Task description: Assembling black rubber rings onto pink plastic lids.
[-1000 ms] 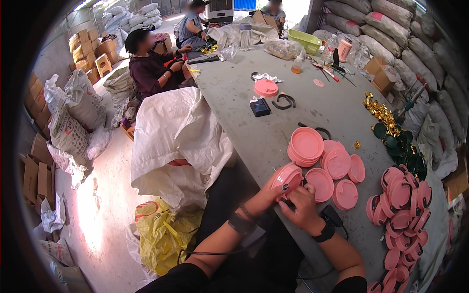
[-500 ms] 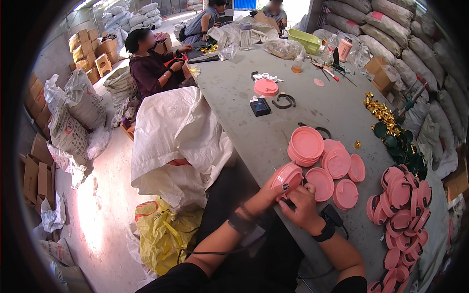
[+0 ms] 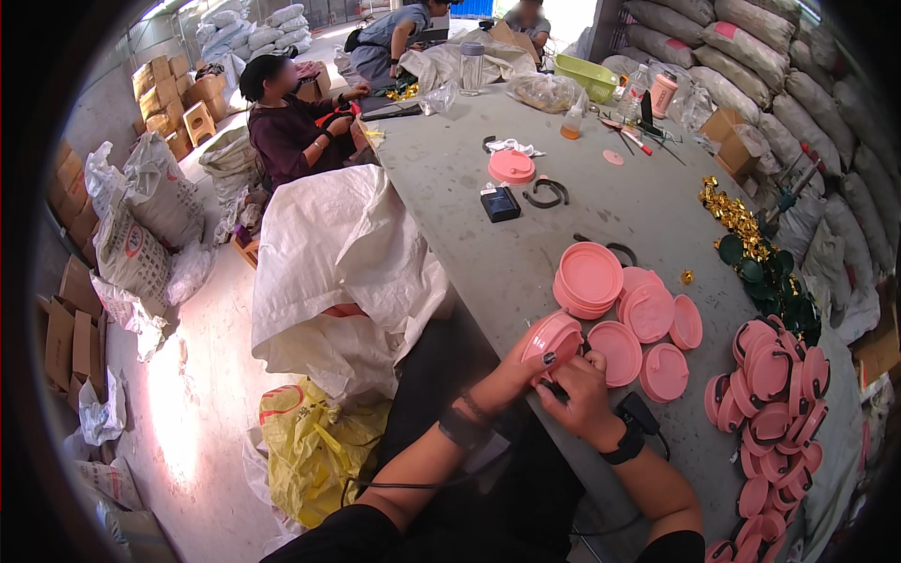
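A long grey worktable [image 3: 526, 253] carries a small black rectangular box [image 3: 499, 203], a black curved strap [image 3: 547, 193], a heap of gold foil pieces [image 3: 734, 218], a lime-green plastic basket [image 3: 587, 76] and a clear plastic bottle [image 3: 472, 67]. A large white woven sack [image 3: 333, 272] slumps against the table's left edge, with a crumpled yellow plastic bag [image 3: 314, 448] on the floor below it. Brown cardboard boxes [image 3: 161, 96] are stacked by the far left wall, and filled pale sacks [image 3: 751, 66] are piled along the right.

Pink lids [image 3: 648, 314] crowding right; bare table [image 3: 526, 253] ahead
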`<state>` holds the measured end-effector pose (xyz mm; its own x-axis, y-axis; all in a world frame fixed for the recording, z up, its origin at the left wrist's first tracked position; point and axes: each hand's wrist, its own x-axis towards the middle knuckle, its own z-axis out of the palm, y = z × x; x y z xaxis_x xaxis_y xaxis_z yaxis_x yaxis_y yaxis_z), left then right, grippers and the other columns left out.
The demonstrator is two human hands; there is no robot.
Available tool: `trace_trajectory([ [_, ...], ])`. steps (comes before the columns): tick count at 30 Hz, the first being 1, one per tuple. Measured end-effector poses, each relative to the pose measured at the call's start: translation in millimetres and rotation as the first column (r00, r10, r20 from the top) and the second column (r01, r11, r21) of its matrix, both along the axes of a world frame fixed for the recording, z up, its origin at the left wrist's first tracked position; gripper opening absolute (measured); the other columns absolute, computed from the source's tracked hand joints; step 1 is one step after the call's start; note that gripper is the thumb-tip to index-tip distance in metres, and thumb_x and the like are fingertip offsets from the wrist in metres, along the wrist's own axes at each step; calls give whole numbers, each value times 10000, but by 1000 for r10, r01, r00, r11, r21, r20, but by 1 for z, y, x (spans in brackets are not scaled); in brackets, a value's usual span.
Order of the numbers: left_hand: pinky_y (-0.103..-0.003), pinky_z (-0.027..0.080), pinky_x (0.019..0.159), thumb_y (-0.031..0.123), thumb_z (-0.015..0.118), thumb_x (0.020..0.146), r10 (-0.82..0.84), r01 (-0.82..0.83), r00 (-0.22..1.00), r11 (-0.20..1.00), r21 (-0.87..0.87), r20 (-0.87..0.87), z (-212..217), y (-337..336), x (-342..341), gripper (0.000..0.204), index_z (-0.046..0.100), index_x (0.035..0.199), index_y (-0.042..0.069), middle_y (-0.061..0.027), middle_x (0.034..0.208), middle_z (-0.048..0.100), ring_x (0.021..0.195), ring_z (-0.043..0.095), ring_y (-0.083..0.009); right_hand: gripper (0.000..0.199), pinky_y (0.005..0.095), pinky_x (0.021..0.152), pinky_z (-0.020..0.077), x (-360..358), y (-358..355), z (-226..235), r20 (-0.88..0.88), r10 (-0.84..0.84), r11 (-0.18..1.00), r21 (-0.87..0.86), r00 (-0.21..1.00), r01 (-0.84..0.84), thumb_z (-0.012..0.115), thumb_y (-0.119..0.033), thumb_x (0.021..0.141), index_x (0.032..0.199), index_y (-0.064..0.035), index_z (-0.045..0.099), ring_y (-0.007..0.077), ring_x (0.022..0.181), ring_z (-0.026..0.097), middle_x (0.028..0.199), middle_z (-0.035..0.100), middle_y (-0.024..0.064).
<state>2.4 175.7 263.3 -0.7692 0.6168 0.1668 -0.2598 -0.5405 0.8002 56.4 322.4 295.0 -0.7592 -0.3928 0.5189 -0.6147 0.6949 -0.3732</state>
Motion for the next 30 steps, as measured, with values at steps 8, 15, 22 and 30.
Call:
trace_trajectory([
  [8, -337, 356, 1055, 463, 646, 797, 5, -5, 1000, 1000, -10, -7, -1, 0, 0, 867, 267, 1438, 21, -120, 1354, 452, 1226, 468, -212, 160, 369, 755, 322, 0, 0, 0, 4, 1, 1000, 4, 1000, -1, 625, -249, 778, 852, -108, 633, 233, 769, 569, 789, 601, 52],
  [15, -340, 357, 1055, 468, 643, 796, -1, 1, 1000, 1000, -2, -8, 1, -1, 1, 864, 271, 1436, 22, -122, 1358, 451, 1230, 466, -214, 162, 369, 756, 322, 0, 0, 0, 13, -1, 1000, 1, 1000, 1, 620, -255, 781, 849, -107, 631, 234, 777, 571, 793, 603, 54],
  [22, -340, 360, 1053, 479, 648, 792, -8, 8, 1000, 1000, -10, 4, -1, 0, -1, 880, 263, 1439, 22, -120, 1364, 445, 1231, 465, -213, 165, 370, 755, 324, 0, 0, 0, 21, -7, 1000, 3, 1000, 7, 622, -251, 778, 851, -103, 631, 237, 782, 574, 801, 609, 59],
  [30, -340, 362, 1053, 470, 646, 799, -1, 1, 1000, 1000, 5, -11, 4, 0, 1, 882, 250, 1448, 22, -122, 1363, 448, 1227, 471, -214, 157, 375, 769, 335, -1, 0, 0, -23, -2, 1000, 2, 1000, 2, 675, -240, 760, 799, -110, 597, 198, 731, 554, 737, 575, 8],
])
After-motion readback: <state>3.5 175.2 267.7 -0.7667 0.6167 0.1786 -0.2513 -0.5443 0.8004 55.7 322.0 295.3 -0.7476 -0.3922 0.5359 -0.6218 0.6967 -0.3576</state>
